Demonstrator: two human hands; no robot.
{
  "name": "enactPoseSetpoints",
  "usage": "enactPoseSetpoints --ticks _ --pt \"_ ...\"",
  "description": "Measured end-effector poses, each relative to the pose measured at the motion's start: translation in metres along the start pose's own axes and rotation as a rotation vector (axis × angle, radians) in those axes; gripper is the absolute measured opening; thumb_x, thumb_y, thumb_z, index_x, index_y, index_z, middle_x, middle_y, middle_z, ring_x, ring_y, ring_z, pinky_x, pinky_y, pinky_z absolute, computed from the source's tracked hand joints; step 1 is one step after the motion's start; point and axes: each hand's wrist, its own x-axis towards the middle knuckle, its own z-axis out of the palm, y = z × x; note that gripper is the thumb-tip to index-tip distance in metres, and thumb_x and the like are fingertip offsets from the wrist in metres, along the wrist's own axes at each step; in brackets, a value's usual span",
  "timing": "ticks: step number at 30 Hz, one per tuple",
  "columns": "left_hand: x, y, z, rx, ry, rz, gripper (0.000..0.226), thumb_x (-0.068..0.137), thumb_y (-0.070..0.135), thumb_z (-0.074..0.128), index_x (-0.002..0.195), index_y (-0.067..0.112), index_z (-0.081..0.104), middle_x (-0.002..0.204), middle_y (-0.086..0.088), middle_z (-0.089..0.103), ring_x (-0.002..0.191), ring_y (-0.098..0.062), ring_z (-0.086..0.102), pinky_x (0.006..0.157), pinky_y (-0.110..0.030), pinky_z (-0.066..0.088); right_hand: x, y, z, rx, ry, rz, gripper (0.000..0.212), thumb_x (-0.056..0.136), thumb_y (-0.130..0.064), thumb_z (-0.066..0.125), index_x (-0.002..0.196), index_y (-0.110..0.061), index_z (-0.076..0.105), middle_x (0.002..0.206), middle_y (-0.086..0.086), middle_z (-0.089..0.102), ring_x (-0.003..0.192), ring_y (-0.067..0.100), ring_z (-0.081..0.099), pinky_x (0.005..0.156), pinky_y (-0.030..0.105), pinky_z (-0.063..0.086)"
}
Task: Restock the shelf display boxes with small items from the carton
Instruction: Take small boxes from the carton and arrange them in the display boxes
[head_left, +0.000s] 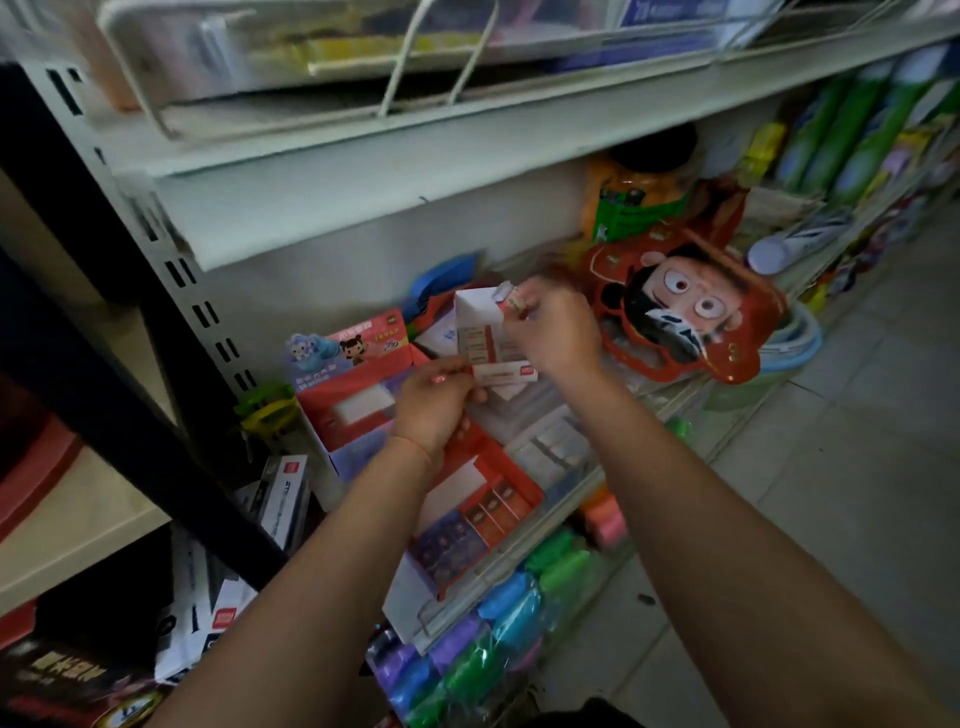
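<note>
Carton (480, 332) between both hands, left hand (434, 405) gripping below, right hand (558, 330) fingers pinching top flap — over display box (483, 499).

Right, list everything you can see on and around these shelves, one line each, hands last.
small carton: one, white and red, open, held up in both hands
display box: one, red, on the shelf below the hands, part-filled with small packs
cartoon display box: one, red and lilac, left of it
cartoon-face bag: one, red, right on the shelf
plastic rolls: many, green, blue, purple, hanging below the shelf edge
orange jar: one, black lid, at the back
left hand: grips the carton's bottom
right hand: at the carton's top flap
</note>
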Motion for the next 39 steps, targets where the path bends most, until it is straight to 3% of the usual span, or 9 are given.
enactPoseSetpoints --ticks 2,6,14,19,23,28,30,34,39 --pt "0.01 -0.004 0.007 0.002 0.05 0.021 0.023 0.091 0.001 0.055 0.104 0.014 0.069 0.09 -0.015 0.071 0.052 -0.018 0.055 0.041 -0.016 0.042 0.017 0.008 0.006 -0.2 -0.107 -0.095 0.02 0.087 -0.026 0.063 0.105 -0.019 0.07 0.105 0.008 0.07 0.099 0.03 0.066 0.077 0.035 0.053" --pt "0.033 -0.012 0.018 0.054 0.111 0.01 0.021 0.089 0.01 0.064 0.109 0.014 0.071 0.111 -0.01 0.071 0.098 -0.03 0.068 0.09 -0.038 0.055 0.042 0.008 0.018 -0.488 -0.239 -0.214 0.024 0.088 -0.021 0.06 0.111 -0.019 0.068 0.115 0.007 0.066 0.104 0.03 0.065 0.079 0.036 0.053" --pt "0.048 -0.017 0.019 0.045 0.097 -0.076 0.017 0.083 0.008 0.068 0.098 0.008 0.073 0.084 -0.012 0.073 0.037 -0.008 0.049 0.041 -0.016 0.037 0.061 0.005 0.03 -0.718 -0.444 -0.215 0.031 0.09 -0.014 0.061 0.121 -0.012 0.062 0.118 0.008 0.064 0.107 0.027 0.061 0.075 0.032 0.047" --pt "0.045 -0.014 0.017 -0.004 0.07 -0.1 0.013 0.084 0.007 0.066 0.096 0.006 0.072 0.085 -0.016 0.073 0.033 -0.01 0.045 0.038 -0.016 0.037 0.067 0.015 0.031 -0.601 -0.525 -0.207 0.029 0.09 -0.015 0.054 0.115 -0.018 0.069 0.121 0.005 0.064 0.109 0.026 0.061 0.092 0.036 0.053" --pt "0.042 -0.013 0.015 -0.014 0.02 -0.126 0.014 0.087 0.009 0.063 0.099 0.006 0.071 0.091 -0.017 0.074 0.037 -0.01 0.046 0.041 -0.019 0.04 0.067 0.024 0.03 -0.545 -0.545 -0.201 0.024 0.089 -0.024 0.055 0.105 -0.021 0.073 0.11 -0.002 0.07 0.098 0.021 0.064 0.087 0.034 0.055" --pt "0.02 -0.003 0.002 -0.141 -0.037 -0.088 0.016 0.097 0.019 0.056 0.086 0.012 0.065 0.06 -0.006 0.058 0.038 -0.01 0.04 0.038 -0.019 0.035 0.04 -0.013 -0.002 0.07 -0.366 -0.04 0.044 0.094 -0.053 0.046 0.107 -0.017 0.067 0.084 -0.003 0.059 0.075 0.016 0.057 0.065 0.027 0.043" --pt "0.011 -0.003 -0.008 -0.231 -0.049 -0.097 0.026 0.097 0.027 0.055 0.073 0.015 0.055 0.054 -0.002 0.042 0.039 -0.011 0.032 0.038 -0.019 0.028 0.023 -0.031 -0.016 0.476 -0.58 0.262 0.054 0.099 -0.055 0.032 0.11 -0.013 0.063 0.068 0.004 0.049 0.054 0.017 0.047 0.052 0.025 0.037" --pt "-0.013 -0.003 -0.031 -0.425 -0.033 -0.198 0.032 0.095 0.043 0.046 0.081 0.017 0.057 0.057 0.001 0.042 0.045 -0.011 0.036 0.045 -0.02 0.031 -0.003 -0.039 -0.024 0.9 -1.039 0.505 0.028 0.1 -0.018 0.035 0.125 -0.016 0.046 0.08 0.011 0.049 0.061 0.02 0.052 0.053 0.032 0.053" --pt "-0.038 -0.006 -0.053 -0.615 0.028 -0.285 0.026 0.1 0.028 0.038 0.092 0.012 0.057 0.072 -0.008 0.058 0.064 -0.021 0.056 0.065 -0.032 0.05 -0.025 -0.047 -0.025 0.914 -1.109 0.481 0.058 0.093 0.015 0.036 0.146 -0.009 0.034 0.1 0.018 0.061 0.083 0.03 0.067 0.068 0.04 0.061"
